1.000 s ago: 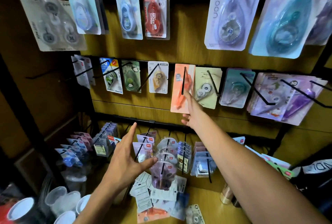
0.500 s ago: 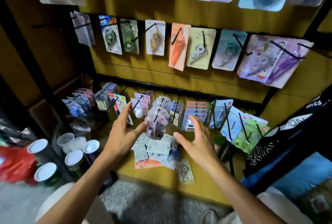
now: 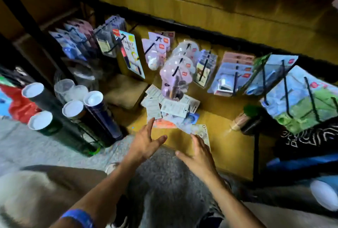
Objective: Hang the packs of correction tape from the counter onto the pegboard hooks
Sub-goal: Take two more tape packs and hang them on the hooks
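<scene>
my left hand and my right hand are both low in the middle of the frame, palms down, fingers spread and released, grasping nothing. the right fingers hover over, maybe brushing, the nearest pack at the front of the pile; blur keeps me from telling if they touch.

a good share looks done: the hooks across the middle of the frame already carry rows of hanging packs, and more cards hang along the top right edge. what is left, i judge, is the loose pile of packs lying on the yellow desk at frame centre, just beyond my fingertips. several remain, overlapping, so the job is partway, not near its end.

the loose packs are flat cards, mostly white backs with fine print facing up, one orange, one bluish, fanned over each other under a clear domed blister pack that hangs above them. they look thin and slippery, so i expect to lift one by its edge.
</scene>
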